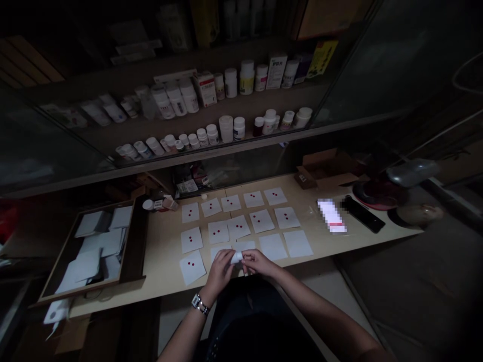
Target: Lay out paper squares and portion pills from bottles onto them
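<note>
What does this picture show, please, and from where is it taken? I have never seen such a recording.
There is no machine: a person works with two bare hands. A camera worn on the head took this one picture, looking forward and down. The left hand and right hand hold a small white bottle. On the table lie rows of paper squares; many carry two red dots, probably pills. At the picture's left is a wooden drawer with more paper; at right, a dark phone.
</note>
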Demonstrator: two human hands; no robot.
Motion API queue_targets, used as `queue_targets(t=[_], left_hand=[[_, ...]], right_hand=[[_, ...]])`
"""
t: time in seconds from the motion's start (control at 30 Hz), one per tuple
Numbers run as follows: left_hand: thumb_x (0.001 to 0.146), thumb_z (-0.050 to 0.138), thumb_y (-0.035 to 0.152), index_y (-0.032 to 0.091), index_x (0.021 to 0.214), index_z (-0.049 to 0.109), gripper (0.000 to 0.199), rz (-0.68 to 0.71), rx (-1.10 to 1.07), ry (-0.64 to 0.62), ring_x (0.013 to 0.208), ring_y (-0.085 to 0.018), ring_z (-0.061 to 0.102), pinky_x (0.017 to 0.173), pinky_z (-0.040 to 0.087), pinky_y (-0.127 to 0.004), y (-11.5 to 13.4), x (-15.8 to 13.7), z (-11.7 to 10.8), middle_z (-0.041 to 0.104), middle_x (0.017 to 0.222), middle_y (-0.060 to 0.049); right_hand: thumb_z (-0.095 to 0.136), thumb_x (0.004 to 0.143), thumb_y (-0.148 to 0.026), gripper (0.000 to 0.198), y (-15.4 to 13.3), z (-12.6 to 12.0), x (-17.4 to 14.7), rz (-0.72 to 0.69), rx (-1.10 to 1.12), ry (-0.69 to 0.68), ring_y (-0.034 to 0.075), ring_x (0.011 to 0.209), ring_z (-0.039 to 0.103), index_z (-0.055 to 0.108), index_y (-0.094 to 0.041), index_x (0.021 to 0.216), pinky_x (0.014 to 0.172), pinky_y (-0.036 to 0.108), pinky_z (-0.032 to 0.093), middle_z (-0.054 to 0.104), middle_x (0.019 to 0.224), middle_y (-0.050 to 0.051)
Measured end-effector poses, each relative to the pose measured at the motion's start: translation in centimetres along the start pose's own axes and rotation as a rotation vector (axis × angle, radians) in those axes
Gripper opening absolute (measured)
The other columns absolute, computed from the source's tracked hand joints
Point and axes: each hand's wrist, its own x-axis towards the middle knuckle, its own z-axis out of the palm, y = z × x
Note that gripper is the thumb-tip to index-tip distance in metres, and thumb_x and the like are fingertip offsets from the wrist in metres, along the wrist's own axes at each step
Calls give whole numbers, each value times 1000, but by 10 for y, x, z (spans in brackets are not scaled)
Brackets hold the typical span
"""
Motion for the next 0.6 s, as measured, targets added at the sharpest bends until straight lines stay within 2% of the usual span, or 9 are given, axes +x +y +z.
queue_targets(t=[0.13, 0.27, 0.43, 0.6], left_hand=[[83, 49, 9, 24, 124, 50, 44, 29, 21, -24, 106, -23, 52, 91, 45, -46, 1, 0, -2, 59, 113, -10], [83, 50, 9, 24, 124, 51, 43, 34, 23, -29, 105, -23, 53, 90, 46, -46, 3, 0, -4, 59, 112, -11], [83, 52, 12, 22, 121, 54, 40, -22, -20, 18, 105, -23, 54, 91, 46, -44, 2, -2, 1, 60, 111, -11], [83, 54, 16, 21, 119, 56, 36, -61, -65, 69, 105, -23, 55, 91, 47, -43, 2, -3, 7, 61, 111, -11]], right_hand=[[56, 81, -43, 34, -4, -1, -4, 8, -40, -42, 6, 40, 41, 59, -15, 101, 41, 17, 31, 60, 59, -3], [55, 82, -40, 29, -4, 1, -3, -3, -43, -30, 6, 42, 42, 60, -14, 93, 43, 18, 33, 60, 61, -3], [56, 81, -40, 27, -4, 5, -1, -18, -43, 9, 6, 43, 42, 59, -14, 87, 42, 19, 33, 59, 62, -2], [58, 79, -46, 31, -6, 7, -3, -41, -42, 106, 7, 43, 42, 55, -15, 79, 43, 20, 33, 58, 59, -2]])
